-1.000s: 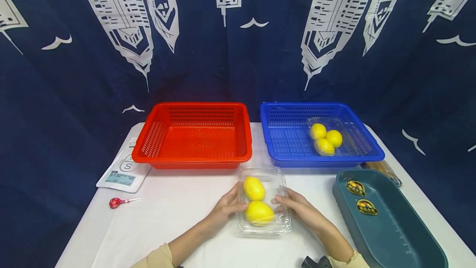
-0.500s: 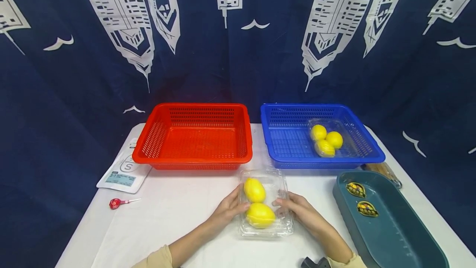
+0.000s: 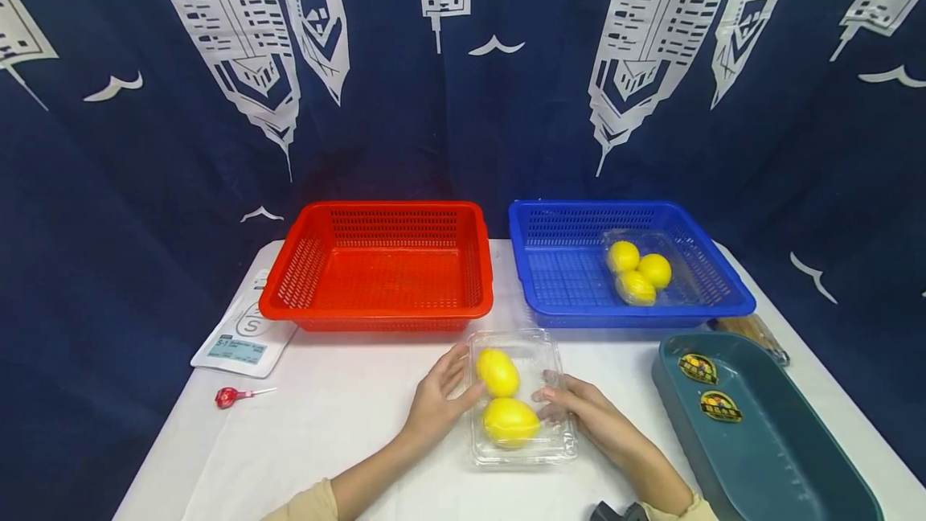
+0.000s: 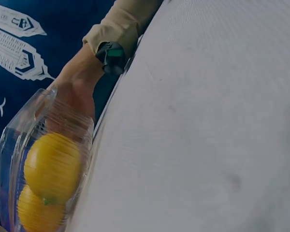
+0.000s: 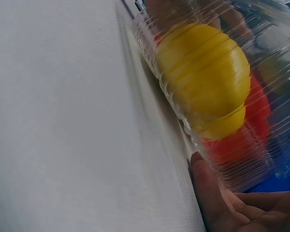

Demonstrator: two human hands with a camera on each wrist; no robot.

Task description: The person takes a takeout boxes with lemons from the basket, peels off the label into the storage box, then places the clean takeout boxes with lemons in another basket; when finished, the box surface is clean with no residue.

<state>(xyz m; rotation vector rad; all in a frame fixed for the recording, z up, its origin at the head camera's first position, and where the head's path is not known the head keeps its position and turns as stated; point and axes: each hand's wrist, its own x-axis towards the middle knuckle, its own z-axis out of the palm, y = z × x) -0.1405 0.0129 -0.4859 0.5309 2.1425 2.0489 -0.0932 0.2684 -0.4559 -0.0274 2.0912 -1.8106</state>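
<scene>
The left hand (image 3: 434,404) and right hand (image 3: 589,416) press relaxed fingers against a ribbed clear plastic clamshell (image 3: 522,397) holding 2 smooth yellow lemons (image 3: 510,422).

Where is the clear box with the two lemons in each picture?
Head view: the clear box sits low in the middle, on the white table, between the left hand and right hand.
Left wrist view: far left, lower corner.
Right wrist view: upper right.
Shared landmark: the near lemon.
</scene>
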